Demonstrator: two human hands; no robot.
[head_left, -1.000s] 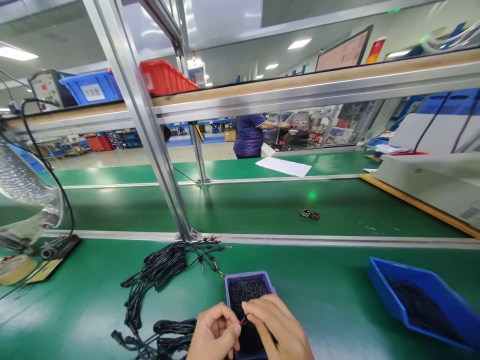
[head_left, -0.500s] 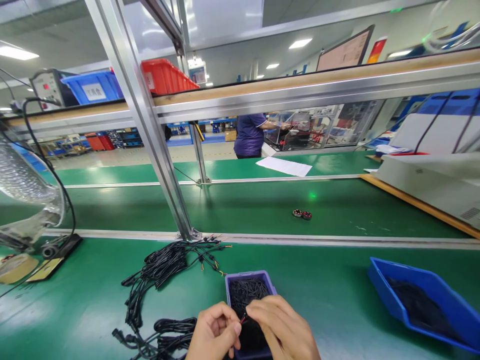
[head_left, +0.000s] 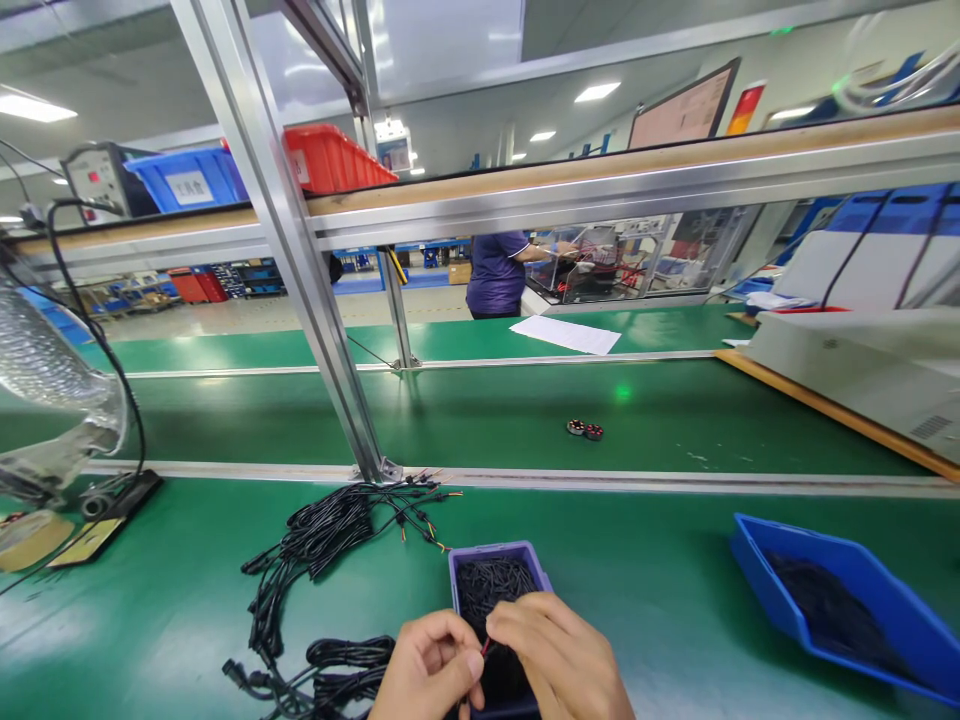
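Note:
My left hand (head_left: 433, 668) is closed, its thumb and forefinger pinching a thin red wire (head_left: 486, 647). The wire reaches up to the closed fingertips of my right hand (head_left: 561, 650), which hide whatever they pinch. Both hands are over the near part of a purple bin (head_left: 541, 572) filled with short black tube-like pieces (head_left: 495, 585). Left of my hands lies a coiled bundle of black cables (head_left: 349, 655). Behind it is a larger bundle of black cables (head_left: 334, 525), with bare coloured wire ends pointing right.
A blue bin (head_left: 780, 600) with dark contents stands at the right. Two small round parts (head_left: 585, 429) lie on the green belt (head_left: 487, 410) beyond a metal rail. A metal post (head_left: 300, 280) rises ahead. Tape (head_left: 34, 540) sits far left. Another person (head_left: 496, 275) stands behind.
The two round parts have shifted left along the belt. My right hand has moved very slightly left; both hands keep nearly the same pose.

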